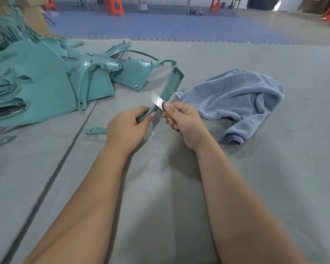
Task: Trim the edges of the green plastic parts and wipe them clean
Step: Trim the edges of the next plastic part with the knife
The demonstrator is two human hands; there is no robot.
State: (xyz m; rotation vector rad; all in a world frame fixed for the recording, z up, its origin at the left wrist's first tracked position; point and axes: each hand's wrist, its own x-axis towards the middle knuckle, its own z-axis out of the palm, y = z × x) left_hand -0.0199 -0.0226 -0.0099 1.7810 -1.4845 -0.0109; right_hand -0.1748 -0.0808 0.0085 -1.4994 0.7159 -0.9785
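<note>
Green plastic strip (170,86), long and narrow, is held above the grey mat (160,187) near its middle, slanting up and away from the person. The left hand (126,126) grips the strip's near end with curled fingers. The right hand (183,119) pinches a knife with a yellow handle, thumb on top, and the knife blade (157,101) lies against the strip's left edge just beyond the fingers. A pile of green plastic parts (36,82) covers the mat's far left side, several pieces overlapping and standing against one another, with curved sections (137,71) at the pile's right end. One small green offcut (94,130) lies flat on the mat just left of the left wrist. A crumpled blue-grey towel (236,100) rests on the mat to the right of the hands, apart from them. The mat is made of ribbed grey panels with a dark seam (65,155) running diagonally on the left. Beyond the mat's far edge lies blue floor matting (170,25), with orange plastic stools (115,5) and table legs further back. A cardboard box (36,14) stands behind the pile at the far left corner.
</note>
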